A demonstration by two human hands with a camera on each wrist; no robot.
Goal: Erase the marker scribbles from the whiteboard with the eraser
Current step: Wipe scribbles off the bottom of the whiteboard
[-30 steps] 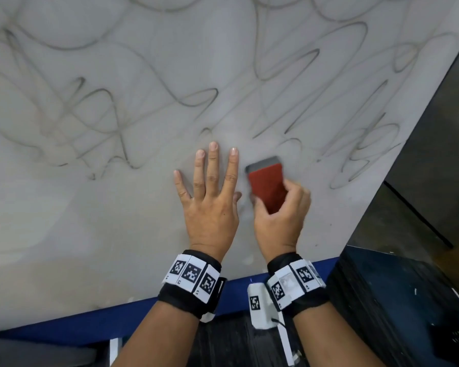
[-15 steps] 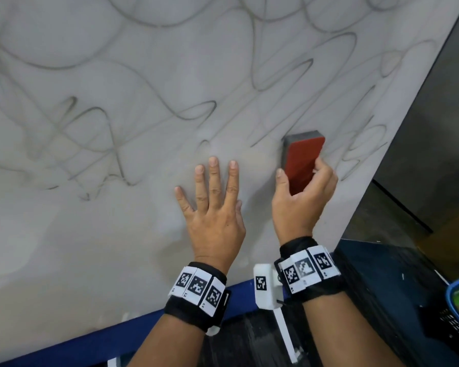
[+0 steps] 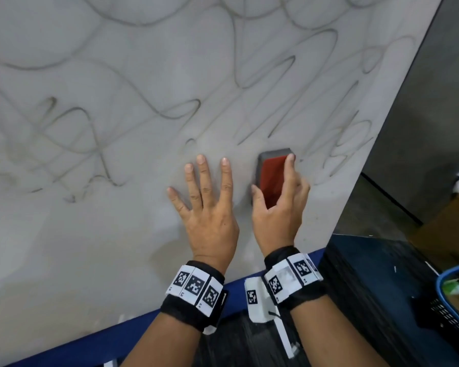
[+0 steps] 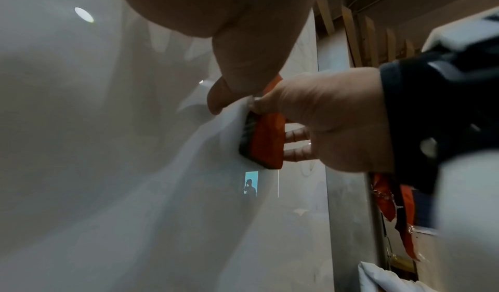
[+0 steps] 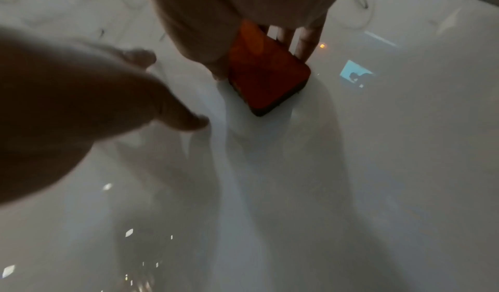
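Note:
A whiteboard (image 3: 90, 247) fills the head view, with faint grey marker scribbles (image 3: 170, 112) looping across its upper half. My right hand (image 3: 277, 207) grips a red eraser (image 3: 272, 178) with a dark felt pad and presses it flat on the board, just below the scribbles at the right. The eraser (image 4: 266, 141) also shows in the left wrist view and, held by thumb and fingers, as the eraser (image 5: 267, 77) in the right wrist view. My left hand (image 3: 207, 205) lies flat on the board with straight, spread fingers, just left of the eraser.
The whiteboard's right edge (image 3: 376, 144) runs diagonally, with dark floor beyond it. A blue rim (image 3: 143, 327) runs under the board's lower edge. A blue basket (image 3: 456, 295) stands at the far right on a dark surface.
My right hand swept the eraser up and to the right, then back down and left beside my left hand. The left hand stayed flat on the board.

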